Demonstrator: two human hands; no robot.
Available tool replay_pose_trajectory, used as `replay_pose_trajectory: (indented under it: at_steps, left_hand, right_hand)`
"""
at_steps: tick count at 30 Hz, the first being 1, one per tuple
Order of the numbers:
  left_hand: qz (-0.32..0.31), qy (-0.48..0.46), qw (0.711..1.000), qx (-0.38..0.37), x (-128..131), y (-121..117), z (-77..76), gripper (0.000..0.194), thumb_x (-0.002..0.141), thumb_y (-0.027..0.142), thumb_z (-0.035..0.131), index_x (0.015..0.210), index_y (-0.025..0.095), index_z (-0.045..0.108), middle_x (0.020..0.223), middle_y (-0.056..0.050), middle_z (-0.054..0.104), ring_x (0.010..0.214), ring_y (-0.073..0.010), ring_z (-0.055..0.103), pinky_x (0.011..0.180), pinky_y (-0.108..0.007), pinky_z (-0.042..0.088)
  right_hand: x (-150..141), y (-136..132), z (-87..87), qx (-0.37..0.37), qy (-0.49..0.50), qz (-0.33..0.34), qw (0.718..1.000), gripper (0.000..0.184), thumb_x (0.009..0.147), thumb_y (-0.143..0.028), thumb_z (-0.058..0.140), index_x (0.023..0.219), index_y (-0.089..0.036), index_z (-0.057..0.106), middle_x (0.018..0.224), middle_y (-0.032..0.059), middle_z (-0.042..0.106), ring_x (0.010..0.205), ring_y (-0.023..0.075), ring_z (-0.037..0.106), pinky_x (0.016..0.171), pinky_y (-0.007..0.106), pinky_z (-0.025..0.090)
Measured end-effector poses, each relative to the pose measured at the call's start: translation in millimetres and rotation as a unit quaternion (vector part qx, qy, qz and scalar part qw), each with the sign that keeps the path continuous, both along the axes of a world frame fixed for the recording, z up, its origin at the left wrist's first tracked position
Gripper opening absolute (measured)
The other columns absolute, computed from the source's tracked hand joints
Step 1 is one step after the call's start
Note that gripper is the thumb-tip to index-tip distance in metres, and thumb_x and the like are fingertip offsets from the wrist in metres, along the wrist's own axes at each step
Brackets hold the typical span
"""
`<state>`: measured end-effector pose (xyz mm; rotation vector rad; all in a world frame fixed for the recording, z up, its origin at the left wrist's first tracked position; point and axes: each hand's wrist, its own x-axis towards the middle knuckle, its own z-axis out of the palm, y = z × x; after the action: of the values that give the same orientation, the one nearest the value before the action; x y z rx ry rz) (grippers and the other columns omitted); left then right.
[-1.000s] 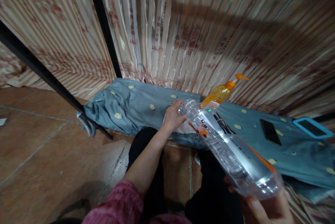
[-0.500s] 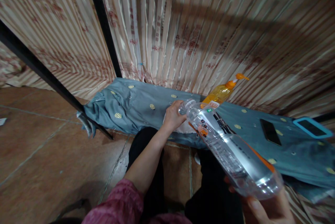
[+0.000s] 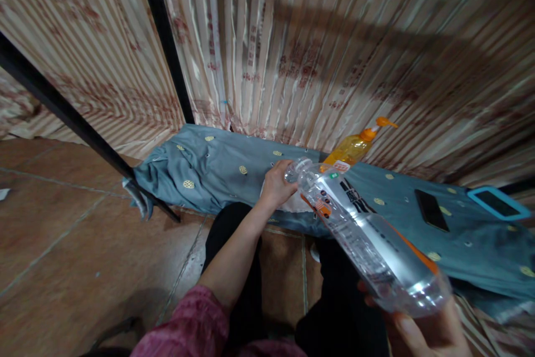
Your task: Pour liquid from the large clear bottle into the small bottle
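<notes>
A large clear plastic bottle (image 3: 384,245) with a silver and orange label lies slanted across the view, its base near me at the right and its neck up to the left. My right hand (image 3: 430,329) is wrapped round the base from below, fingers partly hidden behind it. At the mouth end, my left hand (image 3: 278,184) is closed with its fingertips on the clear neck; part of that grip is hidden. Under the neck a whitish sheet (image 3: 292,204) shows on the cloth. Just behind stands an orange pump bottle (image 3: 351,148), its lower part covered by the clear bottle.
A grey-blue cloth (image 3: 225,151) with yellow pineapple prints covers the low, long surface. On its right lie a black phone (image 3: 432,210) and a blue-framed device (image 3: 499,203). Dark poles (image 3: 165,39) rise at the left. A striped curtain (image 3: 292,67) hangs behind, above the tiled floor (image 3: 62,223).
</notes>
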<state>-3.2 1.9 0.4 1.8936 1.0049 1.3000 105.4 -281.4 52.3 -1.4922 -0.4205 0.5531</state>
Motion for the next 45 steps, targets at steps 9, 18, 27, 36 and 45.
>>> replay_pose_trajectory:
  at_steps: [9, 18, 27, 36, 45]
  left_hand:
    - [0.000, 0.002, 1.000, -0.005, -0.2, -0.6, 0.8, 0.036, 0.072, 0.017, 0.083, 0.105, 0.018, 0.070, 0.108, -0.008, 0.076, 0.104, -0.0241, 0.072, 0.096, -0.035, 0.056]
    - [-0.001, -0.002, 1.000, -0.007, -1.6, -1.3, 1.6, 0.036, 0.072, 0.017, 0.084, 0.106, 0.020, 0.071, 0.107, -0.006, 0.076, 0.102, -0.0234, 0.072, 0.094, -0.035, 0.057]
    - [-0.003, -0.001, 1.000, -0.003, -0.7, -0.5, 0.5, 0.035, 0.072, 0.017, 0.084, 0.105, 0.018, 0.071, 0.107, -0.007, 0.076, 0.102, -0.0237, 0.072, 0.095, -0.035, 0.056]
    - [-0.003, -0.004, 1.000, -0.007, -1.3, -0.4, 1.2, 0.037, 0.071, 0.017, 0.085, 0.105, 0.018, 0.071, 0.107, -0.007, 0.076, 0.102, -0.0242, 0.072, 0.095, -0.035, 0.057]
    - [-0.001, -0.006, 1.000, -0.006, -0.8, 0.2, 0.0, 0.036, 0.071, 0.017, 0.084, 0.105, 0.020, 0.071, 0.107, -0.006, 0.076, 0.103, -0.0242, 0.072, 0.096, -0.036, 0.057]
  right_hand:
    - [5.6, -2.2, -4.7, -0.003, -0.026, 0.013, 1.000, 0.101, 0.067, -0.040, 0.090, 0.157, -0.027, 0.045, 0.146, 0.0148, 0.056, 0.087, 0.0244, 0.070, 0.071, 0.034, 0.059]
    - [5.5, -1.2, -1.4, -0.005, -0.032, 0.020, 0.999, 0.103, 0.069, -0.041, 0.090, 0.158, -0.026, 0.041, 0.149, 0.0161, 0.052, 0.088, 0.0238, 0.069, 0.073, 0.034, 0.060]
    - [3.9, -1.4, -2.2, -0.005, -0.029, 0.009, 1.000, 0.103, 0.066, -0.043, 0.091, 0.157, -0.027, 0.045, 0.153, 0.0165, 0.049, 0.100, 0.0299, 0.068, 0.072, 0.037, 0.060]
    - [2.4, -0.2, -2.8, 0.000, -0.022, 0.008, 1.000, 0.102, 0.066, -0.043, 0.091, 0.156, -0.027, 0.046, 0.153, 0.0157, 0.049, 0.095, 0.0268, 0.069, 0.070, 0.035, 0.059]
    - [6.8, -3.2, -5.9, -0.022, -0.046, 0.025, 0.998, 0.100, 0.071, -0.042, 0.087, 0.158, -0.028, 0.041, 0.153, 0.0162, 0.051, 0.095, 0.0300, 0.072, 0.072, 0.038, 0.061]
